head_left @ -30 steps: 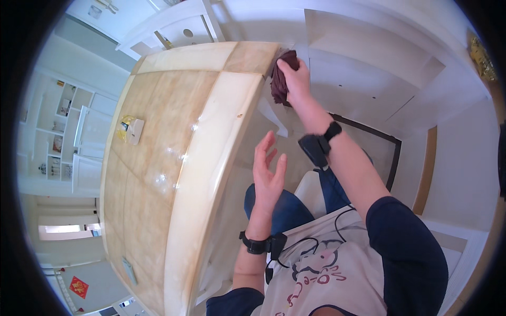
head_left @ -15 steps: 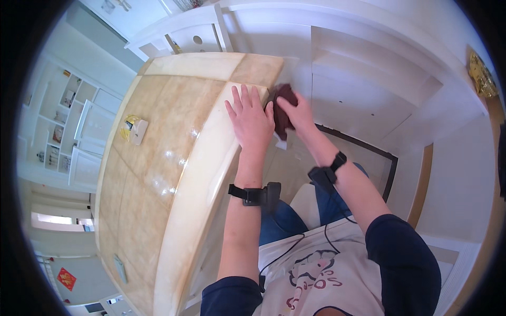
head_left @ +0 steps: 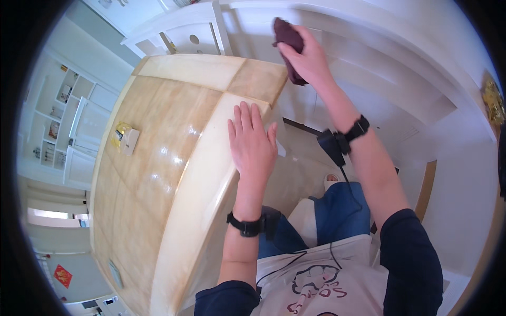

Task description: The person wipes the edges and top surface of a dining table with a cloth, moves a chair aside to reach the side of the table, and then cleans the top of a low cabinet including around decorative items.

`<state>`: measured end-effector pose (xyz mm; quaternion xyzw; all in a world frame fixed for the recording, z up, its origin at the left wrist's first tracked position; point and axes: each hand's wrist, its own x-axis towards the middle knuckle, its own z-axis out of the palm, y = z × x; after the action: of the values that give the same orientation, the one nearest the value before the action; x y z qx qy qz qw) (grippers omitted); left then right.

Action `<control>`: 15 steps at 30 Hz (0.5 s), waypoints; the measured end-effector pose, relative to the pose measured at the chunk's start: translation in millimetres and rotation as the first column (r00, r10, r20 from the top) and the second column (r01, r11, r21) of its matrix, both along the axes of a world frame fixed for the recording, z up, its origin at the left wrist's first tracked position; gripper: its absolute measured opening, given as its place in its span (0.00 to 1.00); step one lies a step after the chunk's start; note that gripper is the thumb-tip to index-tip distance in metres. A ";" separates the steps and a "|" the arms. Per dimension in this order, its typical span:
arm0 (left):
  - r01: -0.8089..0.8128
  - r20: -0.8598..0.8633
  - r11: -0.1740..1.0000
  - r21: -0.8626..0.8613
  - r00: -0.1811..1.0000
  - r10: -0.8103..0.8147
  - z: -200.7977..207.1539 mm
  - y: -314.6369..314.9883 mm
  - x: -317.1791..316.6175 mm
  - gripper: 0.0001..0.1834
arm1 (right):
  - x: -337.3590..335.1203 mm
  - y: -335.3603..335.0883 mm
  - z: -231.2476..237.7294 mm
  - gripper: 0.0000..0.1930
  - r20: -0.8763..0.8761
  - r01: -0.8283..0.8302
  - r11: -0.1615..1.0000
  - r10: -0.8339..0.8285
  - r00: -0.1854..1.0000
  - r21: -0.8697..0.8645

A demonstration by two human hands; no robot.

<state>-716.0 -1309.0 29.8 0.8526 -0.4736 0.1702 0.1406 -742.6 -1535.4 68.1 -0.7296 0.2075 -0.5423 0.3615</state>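
My left hand (head_left: 253, 141) lies flat on the pale border of a glossy beige tabletop (head_left: 158, 121), near its far right corner, with the fingers stretched out and nothing in it. Beyond that corner and a little to the right, my right hand (head_left: 312, 59) grips a bunched dark maroon cloth (head_left: 290, 45). The cloth's lower end hangs beside the table's right edge; whether it touches that edge I cannot tell. Each of my wrists carries a black strap with a small device and a cable.
On the table's left part stands a small white box with yellow wrapping (head_left: 126, 139), and a pale green flat object (head_left: 115, 274) lies nearer. A white chair back (head_left: 205, 34) rises at the far edge. White cabinets (head_left: 390, 89) flank the right; a gold ornament (head_left: 493, 100) sits there.
My right hand has lifted the maroon cloth up and away from the table's right edge, past the far corner. My left hand stays flat on the border.
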 end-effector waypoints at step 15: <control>0.074 -0.361 0.982 0.176 0.933 -0.006 50.8 -3.0 -2.0 0.46 | 7.6 -22.5 -21.1 0.21 -0.565 -0.193 0.969 0.246 0.787 0.153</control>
<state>-718.1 -1312.0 80.7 0.8688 -0.4713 -0.0363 0.1474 -735.0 -1557.9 47.1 -0.8626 0.2447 -0.2386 0.3729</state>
